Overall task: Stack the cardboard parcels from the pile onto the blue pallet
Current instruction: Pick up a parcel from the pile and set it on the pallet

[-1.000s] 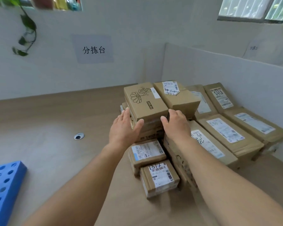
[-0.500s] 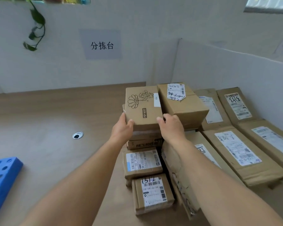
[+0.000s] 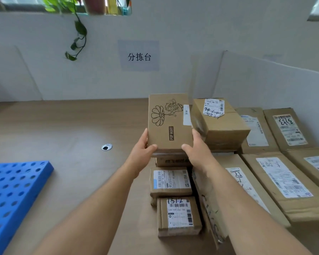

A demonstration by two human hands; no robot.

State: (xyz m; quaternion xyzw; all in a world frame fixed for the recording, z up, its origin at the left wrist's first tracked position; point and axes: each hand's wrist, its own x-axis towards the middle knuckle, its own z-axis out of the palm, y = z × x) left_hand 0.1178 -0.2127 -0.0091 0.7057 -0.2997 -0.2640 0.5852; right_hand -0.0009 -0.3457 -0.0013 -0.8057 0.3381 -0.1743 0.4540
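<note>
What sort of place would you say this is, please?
Probably a parcel sorting station: the wall sign reads 分拣台, labelled cardboard parcels lie piled on the right, and a blue pallet lies at left.

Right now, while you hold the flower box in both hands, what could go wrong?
The left hand and right hand grip only the near end of the flower box, so its far end might dip and slip free. The taller parcel sits close beside it on the right and could get knocked. The blue pallet lies off to the left, so a hurried swing might loosen the grip.
</note>
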